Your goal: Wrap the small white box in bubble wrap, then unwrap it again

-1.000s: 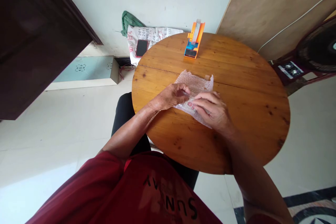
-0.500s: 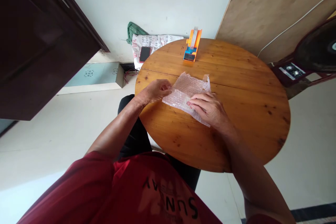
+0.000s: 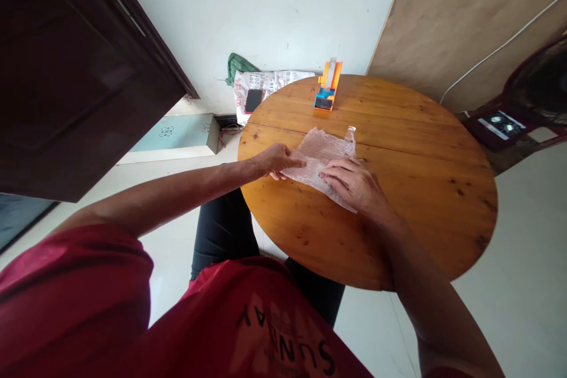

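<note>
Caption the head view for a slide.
Left hand and right hand rest on a bubble-wrap sheet atop a round wooden table.

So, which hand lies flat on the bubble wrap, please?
The right hand, palm down on the bubble wrap; the left hand only touches its edge.

a round wooden table (image 3: 420, 189) fills the middle, with a seam running across its boards. at its far edge stands an orange tape dispenser (image 3: 328, 87). on the floor beyond the table's far left side lies a white printed sack (image 3: 274, 78) with a dark phone (image 3: 253, 100) on it, and a green bag (image 3: 239, 64) just behind. a pale flat box (image 3: 177, 136) sits left of them. a dark cabinet (image 3: 66, 71) stands at far left, a plywood board (image 3: 452, 12) leans at the right wall, and a white cable (image 3: 500, 47) crosses it.
</note>
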A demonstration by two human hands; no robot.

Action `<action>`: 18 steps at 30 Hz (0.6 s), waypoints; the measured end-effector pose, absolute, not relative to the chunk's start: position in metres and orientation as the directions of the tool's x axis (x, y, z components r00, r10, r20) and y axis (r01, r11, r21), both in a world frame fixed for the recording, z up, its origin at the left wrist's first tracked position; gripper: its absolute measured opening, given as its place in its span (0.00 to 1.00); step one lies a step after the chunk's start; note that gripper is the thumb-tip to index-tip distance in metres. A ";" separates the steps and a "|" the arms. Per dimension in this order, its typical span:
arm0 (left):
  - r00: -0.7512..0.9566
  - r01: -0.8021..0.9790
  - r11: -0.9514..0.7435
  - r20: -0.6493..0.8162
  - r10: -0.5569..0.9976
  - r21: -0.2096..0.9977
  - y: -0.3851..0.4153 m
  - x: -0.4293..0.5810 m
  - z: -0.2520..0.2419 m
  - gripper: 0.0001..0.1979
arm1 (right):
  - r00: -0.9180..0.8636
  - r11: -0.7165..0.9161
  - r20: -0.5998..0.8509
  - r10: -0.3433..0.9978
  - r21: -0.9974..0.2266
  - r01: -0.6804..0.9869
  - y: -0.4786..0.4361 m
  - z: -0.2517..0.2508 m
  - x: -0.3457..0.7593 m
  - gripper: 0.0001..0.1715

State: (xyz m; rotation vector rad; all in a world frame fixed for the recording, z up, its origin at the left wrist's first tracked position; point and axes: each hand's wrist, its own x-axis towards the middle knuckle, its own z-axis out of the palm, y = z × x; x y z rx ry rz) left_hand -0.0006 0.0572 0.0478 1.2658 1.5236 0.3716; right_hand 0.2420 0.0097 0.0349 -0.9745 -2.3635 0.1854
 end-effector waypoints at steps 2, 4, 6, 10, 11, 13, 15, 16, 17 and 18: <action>0.170 0.497 0.372 -0.508 0.844 0.784 0.058 0.002 0.050 0.20 | -0.577 0.728 0.455 0.678 -0.310 0.611 0.010 0.034 0.242 0.15; 0.171 0.502 0.377 -0.517 0.839 0.778 0.058 0.005 0.053 0.18 | -0.590 0.738 0.457 0.666 -0.287 0.610 0.010 0.032 0.242 0.15; 0.146 0.523 0.405 -0.547 0.824 0.750 0.056 0.009 0.055 0.14 | -0.599 0.744 0.456 0.658 -0.272 0.611 0.009 0.030 0.242 0.16; 0.142 0.564 0.413 -0.577 0.805 0.715 0.054 0.018 0.058 0.06 | -0.618 0.735 0.416 0.667 -0.232 0.637 0.006 0.031 0.241 0.17; 0.134 0.578 0.405 -0.572 0.809 0.708 0.053 0.020 0.060 0.05 | -0.625 0.735 0.405 0.667 -0.218 0.642 0.005 0.032 0.241 0.18; 0.113 0.602 0.389 -0.557 0.823 0.697 0.051 0.025 0.065 0.04 | -0.632 0.733 0.393 0.668 -0.198 0.651 0.004 0.035 0.240 0.17; 0.105 0.616 0.378 -0.547 0.831 0.691 0.049 0.032 0.071 0.04 | -0.629 0.727 0.390 0.672 -0.186 0.661 0.003 0.036 0.239 0.17; 0.108 0.620 0.377 -0.550 0.828 0.689 0.049 0.035 0.073 0.05 | -0.628 0.724 0.390 0.673 -0.180 0.666 0.003 0.036 0.238 0.17; 0.115 0.620 0.376 -0.554 0.824 0.689 0.048 0.038 0.076 0.06 | -0.629 0.724 0.391 0.672 -0.172 0.668 0.003 0.036 0.238 0.17; 0.126 0.618 0.376 -0.559 0.820 0.691 0.048 0.041 0.078 0.06 | -0.631 0.725 0.391 0.671 -0.163 0.669 0.004 0.036 0.238 0.17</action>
